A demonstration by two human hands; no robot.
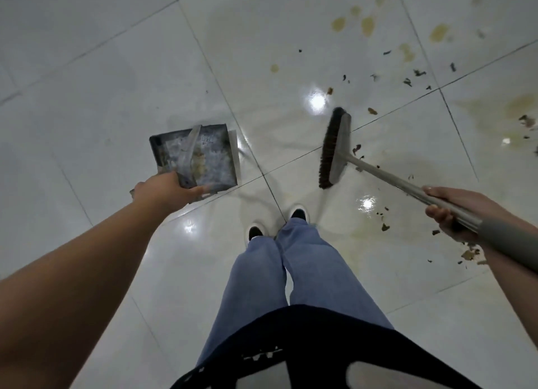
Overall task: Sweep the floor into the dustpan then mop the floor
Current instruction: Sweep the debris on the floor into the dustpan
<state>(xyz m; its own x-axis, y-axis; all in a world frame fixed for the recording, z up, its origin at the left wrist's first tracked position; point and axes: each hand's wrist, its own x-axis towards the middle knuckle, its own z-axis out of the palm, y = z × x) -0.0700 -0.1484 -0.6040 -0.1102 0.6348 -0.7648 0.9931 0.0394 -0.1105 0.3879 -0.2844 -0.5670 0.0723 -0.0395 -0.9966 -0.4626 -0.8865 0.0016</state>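
Observation:
My left hand (166, 189) grips the handle of a grey dustpan (215, 158), held out over the white tiled floor at centre left, with pale dirt lying in its tray. My right hand (449, 213) grips the grey pole of a broom at the right. The broom head (334, 148), grey with dark bristles, sits just above or on the floor ahead of my feet. Dark bits of debris (413, 78) lie scattered on the tiles beyond and right of the broom. More crumbs (385, 227) lie near my right hand.
Yellowish wet stains (368, 25) spot the tiles at the upper right, and a larger smear (521, 106) spreads at the right edge. My feet in dark shoes (298, 213) stand just behind the broom and dustpan. Dark grout lines cross the glossy floor.

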